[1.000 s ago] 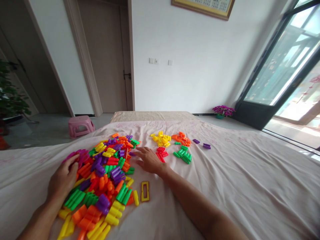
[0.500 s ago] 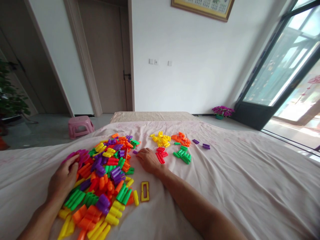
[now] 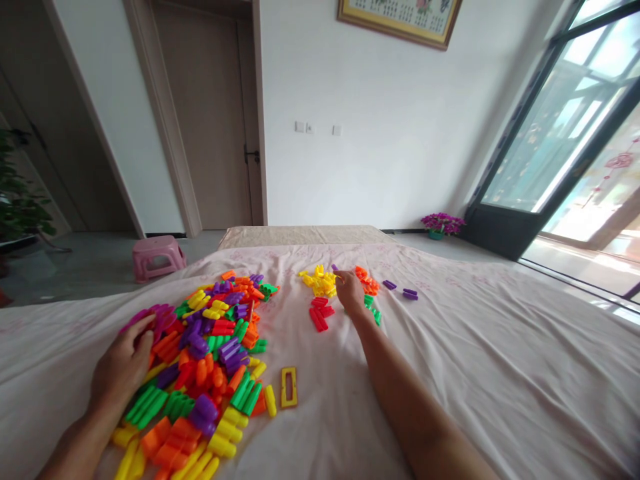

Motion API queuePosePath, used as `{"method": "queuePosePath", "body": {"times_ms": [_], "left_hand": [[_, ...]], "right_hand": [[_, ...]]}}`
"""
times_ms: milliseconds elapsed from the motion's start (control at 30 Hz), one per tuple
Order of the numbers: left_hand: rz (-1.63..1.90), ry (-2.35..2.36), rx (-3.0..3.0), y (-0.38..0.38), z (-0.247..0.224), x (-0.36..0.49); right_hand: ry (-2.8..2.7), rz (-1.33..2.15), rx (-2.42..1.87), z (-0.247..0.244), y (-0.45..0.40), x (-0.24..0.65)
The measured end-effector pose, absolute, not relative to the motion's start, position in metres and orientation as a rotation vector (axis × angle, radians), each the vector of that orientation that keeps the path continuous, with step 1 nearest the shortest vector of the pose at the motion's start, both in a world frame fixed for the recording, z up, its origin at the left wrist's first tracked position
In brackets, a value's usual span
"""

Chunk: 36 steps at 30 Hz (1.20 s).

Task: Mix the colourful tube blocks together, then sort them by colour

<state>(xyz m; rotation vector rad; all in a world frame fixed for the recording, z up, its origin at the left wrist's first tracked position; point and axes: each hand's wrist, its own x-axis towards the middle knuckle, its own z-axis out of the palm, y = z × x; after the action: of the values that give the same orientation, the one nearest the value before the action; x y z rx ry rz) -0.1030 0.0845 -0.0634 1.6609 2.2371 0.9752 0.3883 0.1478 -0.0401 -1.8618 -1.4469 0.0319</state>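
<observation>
Light source: daylight through the glass door; panes glaring, detail beyond washed out.
White wall, left of the glass door: softly bright, greyer close beside it.
Brown door, farther left of the glass door: dim.
Cloth, below the glass door: pale, soft fold shadows.
Plastic pieces, lower left of the glass door: saturated colours, small details soft.
Distortion: wide-angle; uprights lean strongly, the glass door's frame included.

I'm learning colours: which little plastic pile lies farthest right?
The purple pair of tubular plastic blocks; the yellow, red, orange and green piles lie further left.
</observation>
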Motion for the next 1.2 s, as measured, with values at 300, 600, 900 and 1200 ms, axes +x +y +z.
{"method": "queuePosePath", "body": {"times_ms": [300,600,900,1200], "left_hand": [[0.909,2.257,1.63,0.086,-0.06,-0.103],[0.883,2.265,1.604,0.086,-0.059,-0.104],[0.905,2.283,1.673,0.087,-0.064,-0.107],[0.93,2.249,1.671,0.087,-0.066,-0.107]], "right_hand": [[-1.117,0.011,-2.173,-0.042,0.14,0.457],[-0.886,-0.017,-2.29,-0.048,0.117,0.492],[-0.98,-0.17,-1.992,-0.046,0.127,0.462],[-1.622,0.088,-1.441,-0.027,0.131,0.346]]}}
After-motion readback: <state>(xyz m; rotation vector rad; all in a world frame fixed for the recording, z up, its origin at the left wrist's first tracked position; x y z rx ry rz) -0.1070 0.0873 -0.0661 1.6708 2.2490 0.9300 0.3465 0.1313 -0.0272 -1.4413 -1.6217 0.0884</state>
